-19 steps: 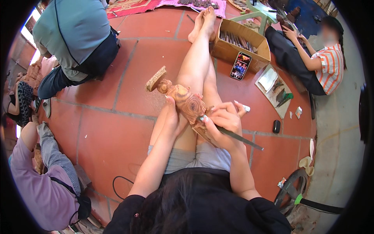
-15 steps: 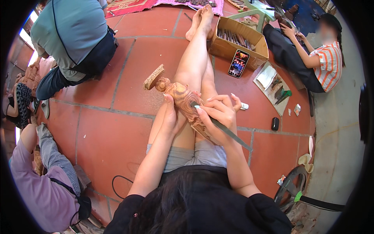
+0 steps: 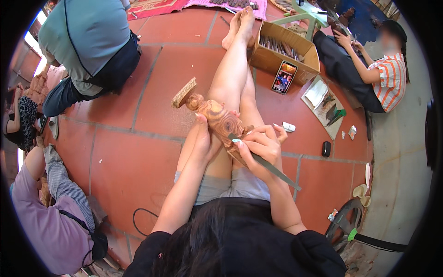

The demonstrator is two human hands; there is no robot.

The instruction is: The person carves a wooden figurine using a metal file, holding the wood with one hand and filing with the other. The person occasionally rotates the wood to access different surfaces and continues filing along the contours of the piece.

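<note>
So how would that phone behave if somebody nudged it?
The phone would probably tip or slide: it stands on end, seemingly leaning on the box. It looks stiff, a flat slab, and perhaps slippery, its front seeming smooth.

It's bright in here, with light burning white through gaps at the far left. The red floor carries a soft sheen, its shadows faint. The wooden carving looks fairly clear, but 1 seated person at right has a smeared face. Floor lines bow toward the black circular rim.
</note>
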